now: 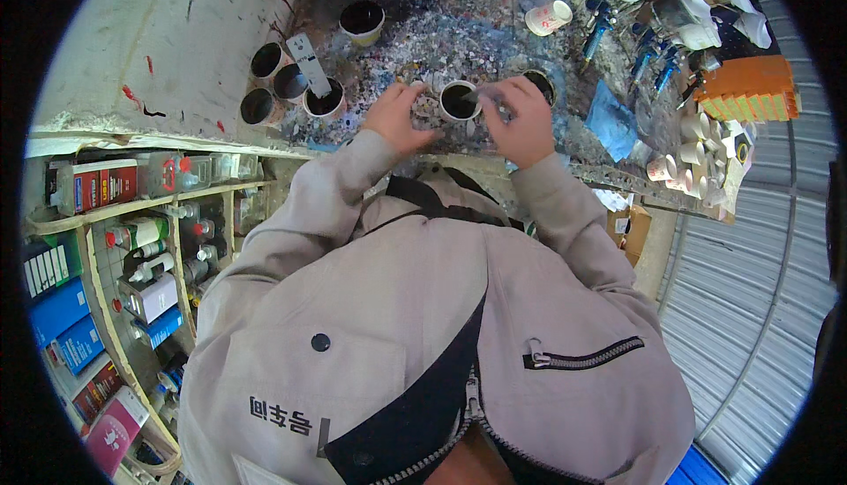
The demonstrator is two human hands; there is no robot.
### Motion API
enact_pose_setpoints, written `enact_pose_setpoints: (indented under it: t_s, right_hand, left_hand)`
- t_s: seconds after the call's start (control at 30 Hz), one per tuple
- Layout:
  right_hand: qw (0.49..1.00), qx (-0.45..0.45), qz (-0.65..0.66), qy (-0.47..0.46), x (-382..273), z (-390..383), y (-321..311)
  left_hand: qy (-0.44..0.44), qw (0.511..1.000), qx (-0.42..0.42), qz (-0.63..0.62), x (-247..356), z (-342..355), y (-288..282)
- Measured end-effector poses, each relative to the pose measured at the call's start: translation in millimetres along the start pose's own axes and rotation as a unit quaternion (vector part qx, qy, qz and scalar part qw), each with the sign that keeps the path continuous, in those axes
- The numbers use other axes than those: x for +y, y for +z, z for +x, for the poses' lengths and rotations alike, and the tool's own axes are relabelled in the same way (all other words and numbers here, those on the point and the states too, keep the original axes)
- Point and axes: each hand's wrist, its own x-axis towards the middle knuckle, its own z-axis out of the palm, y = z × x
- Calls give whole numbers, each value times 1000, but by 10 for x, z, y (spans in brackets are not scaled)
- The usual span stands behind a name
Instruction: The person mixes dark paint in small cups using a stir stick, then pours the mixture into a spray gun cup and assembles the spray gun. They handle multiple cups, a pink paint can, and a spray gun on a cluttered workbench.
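Wears a pale grey jacket [379,309], partly unzipped at the neck. Stretches both sleeves forward from the body, elbows bent and forearms angled inward, so as to bring both hands over the near edge of a paint-spattered bench [441,35]. Curves the left hand [401,119] loosely, thumb spread from the fingers, just left of a small white cup [458,118] of dark liquid; grasps nothing visible with it. Sets the right hand [519,119] at the opposite side of that cup, fingers bent together toward the rim, close to a greyish tip [470,96] over the liquid. Cannot tell, through the blur, whether pinching that tip or merely near it.

Partly hides another dark cup [549,82] behind the right hand. To the right of that, a crumpled blue cloth [610,121]. To the left of the left hand, a cluster of four dark-filled cups [325,113], with a white strip [306,57] slanting into the nearest one. Farther across the bench, a larger dark-filled cup [363,39], a tipped white cup [548,18] and, at the right, spray guns [598,31] near an orange box [748,88].
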Motion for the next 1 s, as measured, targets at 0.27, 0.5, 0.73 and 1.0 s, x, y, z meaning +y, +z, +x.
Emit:
enact_pose_setpoints:
  t_s: [0.27,0.5,0.73,1.0]
  right_hand:
    - [997,-43,-41,-46,159,166,-198]
    - [975,-180,-76,-105,303,436,-344]
    - [934,-196,45,-296,396,775,-634]
    - [928,-239,-41,-282,226,1025,-977]
  left_hand:
    - [49,997,42,-34,92,238,234]
    - [92,992,88,-20,147,344,371]
    - [38,985,33,-167,279,310,399]
    - [-87,943,-4,-321,732,285,123]
